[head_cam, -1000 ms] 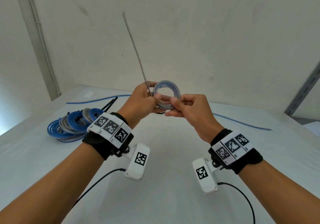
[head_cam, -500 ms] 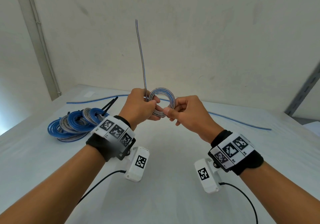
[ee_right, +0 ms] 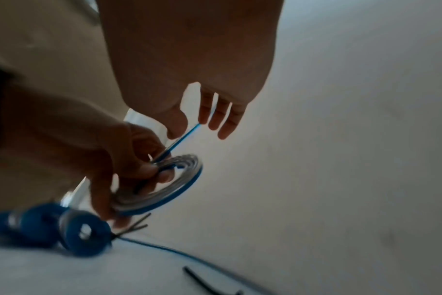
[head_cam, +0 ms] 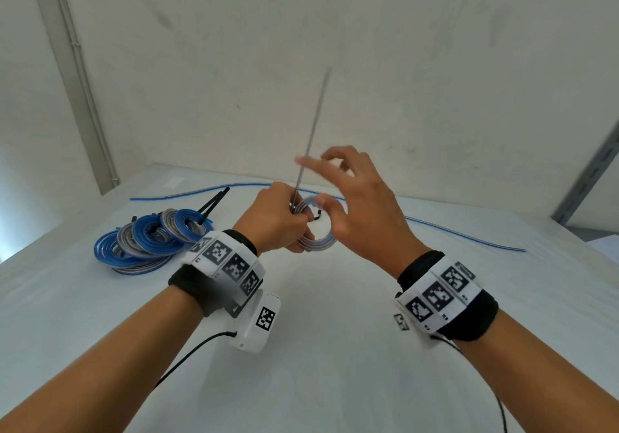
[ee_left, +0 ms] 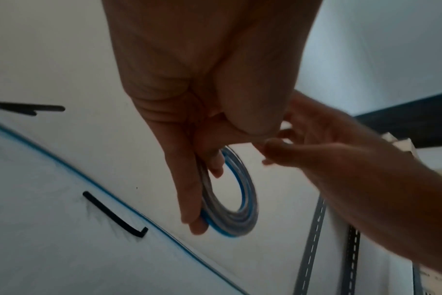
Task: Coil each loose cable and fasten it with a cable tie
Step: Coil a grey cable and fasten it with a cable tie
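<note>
My left hand (head_cam: 274,221) grips a flat coil of blue-and-grey cable (head_cam: 318,241) above the white table (head_cam: 335,382). Its fingers curl round the coil's left side (ee_left: 250,203). The cable's free end (head_cam: 315,121) sticks up out of that fist, leaning slightly right. My right hand (head_cam: 348,194) hovers just right of the coil with fingers spread, the index finger crossing in front of the free end. In the right wrist view the free end (ee_right: 184,137) runs up between the thumb and the straight fingers (ee_right: 225,119), not plainly pinched. A black cable tie (ee_left: 114,215) lies on the table behind the coil.
A pile of blue and grey coiled cables (head_cam: 150,238) lies at the left, with black cable ties (head_cam: 214,201) sticking out behind it. A long loose blue cable (head_cam: 469,235) runs along the table's far side by the wall. A grey slotted rail (head_cam: 589,178) leans at the right.
The right hand has let go of the coil, risen and spread its fingers. The free end has swung from leaning left to leaning right. The left hand keeps its grip.
</note>
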